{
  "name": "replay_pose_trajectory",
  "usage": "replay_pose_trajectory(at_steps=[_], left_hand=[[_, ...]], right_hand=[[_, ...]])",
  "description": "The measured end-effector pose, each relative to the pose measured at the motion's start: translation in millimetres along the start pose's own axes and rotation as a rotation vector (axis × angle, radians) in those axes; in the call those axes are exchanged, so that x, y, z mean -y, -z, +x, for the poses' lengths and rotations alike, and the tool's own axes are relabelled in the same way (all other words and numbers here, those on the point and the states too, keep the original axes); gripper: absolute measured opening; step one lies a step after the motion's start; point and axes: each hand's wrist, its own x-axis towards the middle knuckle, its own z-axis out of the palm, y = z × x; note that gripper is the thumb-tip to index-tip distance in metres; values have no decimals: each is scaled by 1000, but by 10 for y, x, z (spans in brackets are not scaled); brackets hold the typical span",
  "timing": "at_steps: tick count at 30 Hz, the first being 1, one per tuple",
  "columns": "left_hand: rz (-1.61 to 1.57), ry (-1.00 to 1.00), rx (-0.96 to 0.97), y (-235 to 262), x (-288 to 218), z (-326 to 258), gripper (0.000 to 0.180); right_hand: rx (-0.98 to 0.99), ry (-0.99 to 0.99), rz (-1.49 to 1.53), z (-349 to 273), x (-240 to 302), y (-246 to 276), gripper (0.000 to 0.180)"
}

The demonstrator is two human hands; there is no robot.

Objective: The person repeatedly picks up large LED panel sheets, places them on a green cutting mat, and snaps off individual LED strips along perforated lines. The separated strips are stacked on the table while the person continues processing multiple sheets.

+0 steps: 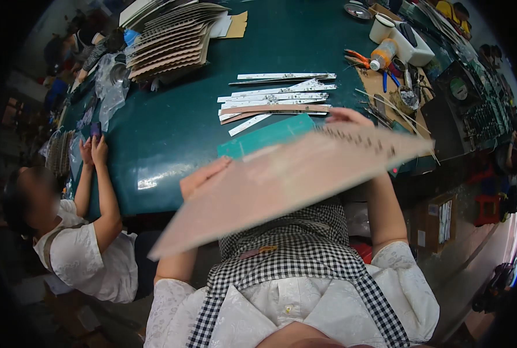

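A large thin pinkish-tan board (287, 180) is lifted over my lap, tilted and blurred. My left hand (203, 177) grips its near left edge, fingers over the top. Gripping its far right edge is my right hand (348, 118). A teal strip (267, 136) lies on the dark green table (171, 133) just beyond the board. Past it lie several narrow white and tan strips (276, 98) in a loose row.
A fanned stack of brown boards (171, 40) stands at the table's far left. Bottles, pliers and tools (392, 58) crowd the far right. To my left a seated person in white (73, 243) holds a phone (95, 129) at the table edge.
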Motion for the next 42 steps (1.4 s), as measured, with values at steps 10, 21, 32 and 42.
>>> replay_pose_trajectory(at_steps=[10, 21, 32, 42], left_hand=[[-609, 246, -276, 266, -175, 459, 23], [-528, 608, 1, 161, 96, 9, 47], [-463, 579, 109, 149, 190, 128, 46], [-170, 279, -78, -33, 89, -197, 25]], right_hand=[[-141, -47, -378, 1035, -173, 151, 27], [62, -100, 1, 166, 348, -213, 58], [144, -210, -168, 188, 187, -219, 55], [25, 139, -497, -43, 131, -194, 30]])
